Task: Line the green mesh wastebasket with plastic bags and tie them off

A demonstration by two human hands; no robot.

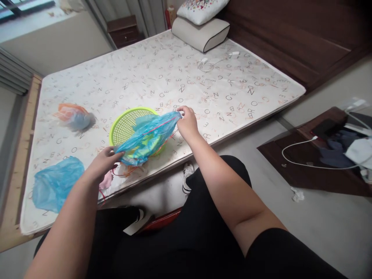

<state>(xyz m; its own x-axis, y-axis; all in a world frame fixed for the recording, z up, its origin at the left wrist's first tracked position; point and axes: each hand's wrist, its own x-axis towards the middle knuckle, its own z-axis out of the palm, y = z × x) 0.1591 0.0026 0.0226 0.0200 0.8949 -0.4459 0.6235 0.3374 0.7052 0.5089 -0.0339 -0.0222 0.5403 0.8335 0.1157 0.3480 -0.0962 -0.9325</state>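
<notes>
A thin blue plastic bag with a pink drawstring along its edge is stretched between my two hands. My left hand pinches its lower left end, and my right hand grips the upper right end. Under the bag stands a yellow-green mesh basket, partly covered by it. Pink and orange plastic pieces lie beside and below my left hand, partly hidden. Another blue plastic bag lies crumpled on the mattress, left of my left forearm.
The letter-patterned mattress carries an orange and blue bundle, a white cable and a folded cushion with a pillow. At right stands a dark nightstand with cables and cloth. Crumpled tissue lies on the floor.
</notes>
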